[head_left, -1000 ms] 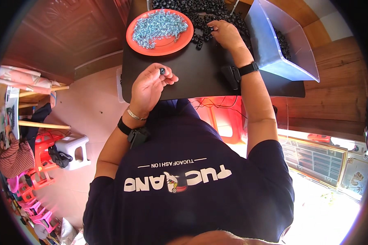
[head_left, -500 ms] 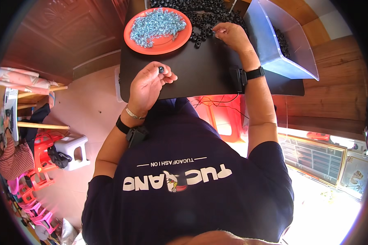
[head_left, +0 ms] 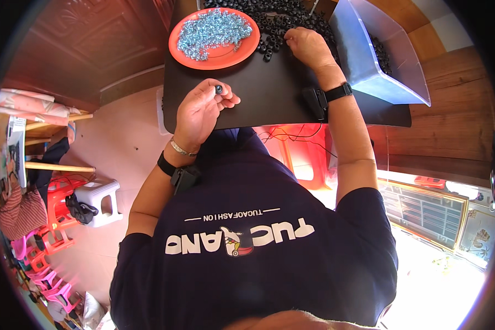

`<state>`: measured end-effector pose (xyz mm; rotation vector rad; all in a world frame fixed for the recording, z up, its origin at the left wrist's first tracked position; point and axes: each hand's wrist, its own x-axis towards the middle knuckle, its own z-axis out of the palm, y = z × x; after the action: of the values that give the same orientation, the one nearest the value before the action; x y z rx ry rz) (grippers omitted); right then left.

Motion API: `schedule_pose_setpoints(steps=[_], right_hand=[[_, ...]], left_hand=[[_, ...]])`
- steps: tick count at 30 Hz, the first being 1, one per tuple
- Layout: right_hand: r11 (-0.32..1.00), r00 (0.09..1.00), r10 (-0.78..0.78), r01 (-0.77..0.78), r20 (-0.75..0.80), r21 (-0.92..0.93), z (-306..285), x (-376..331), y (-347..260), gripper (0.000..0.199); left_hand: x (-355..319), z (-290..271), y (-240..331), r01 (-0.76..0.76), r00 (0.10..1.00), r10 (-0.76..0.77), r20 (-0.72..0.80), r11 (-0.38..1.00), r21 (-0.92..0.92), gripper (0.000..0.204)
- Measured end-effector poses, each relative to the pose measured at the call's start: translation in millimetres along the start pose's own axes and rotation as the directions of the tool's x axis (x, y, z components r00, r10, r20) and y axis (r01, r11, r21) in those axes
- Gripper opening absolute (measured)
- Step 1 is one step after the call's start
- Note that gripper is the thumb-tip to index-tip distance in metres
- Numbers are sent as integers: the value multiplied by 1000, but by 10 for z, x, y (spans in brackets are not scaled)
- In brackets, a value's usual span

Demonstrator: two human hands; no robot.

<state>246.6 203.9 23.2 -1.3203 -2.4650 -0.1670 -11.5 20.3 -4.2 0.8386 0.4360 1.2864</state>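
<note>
Our left hand (head_left: 201, 113) pinches a small black ring (head_left: 219, 88) over the counter (head_left: 269, 93); our right hand (head_left: 308, 47), fingers curled, rests on the far black ring pile (head_left: 275, 19).

navy short-sleeved t-shirt (head_left: 258, 242), black wristbands, thin silver bracelet (head_left: 181, 148)

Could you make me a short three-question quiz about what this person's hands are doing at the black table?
1. True or false: the orange plate holds a heap of shiny silver-blue metal pieces.
2. What does the left hand pinch between its fingertips?
A. a coin
B. a small black ring
C. a pencil
3. Fill in: the right hand rests on the pile of black ___ beside the clear bin.

Key: 1 true; 2 B; 3 rings.
</note>
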Motion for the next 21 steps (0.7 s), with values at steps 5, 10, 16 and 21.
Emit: schedule_pose_setpoints(steps=[5, 10, 16, 21], right_hand=[[996, 999, 46, -44, -24, 79, -19, -11, 1, 15], [432, 975, 154, -213, 161, 877, -370, -110, -171, 17], [-294, 974, 41, -201, 223, 934, -534, -515, -784, 23], [-479, 970, -1, -215, 245, 851, -379, -656, -1045, 24]], left_hand=[[3, -2, 1, -2, 1000, 2, 5, 1000, -7, 23], [-5, -10, -16, -3, 1000, 3, 4, 1000, -23, 23], [-16, -2, 0, 0, 1000, 0, -3, 1000, -8, 23], [-7, -10, -1, -1, 1000, 1, -4, 1000, 2, 23]])
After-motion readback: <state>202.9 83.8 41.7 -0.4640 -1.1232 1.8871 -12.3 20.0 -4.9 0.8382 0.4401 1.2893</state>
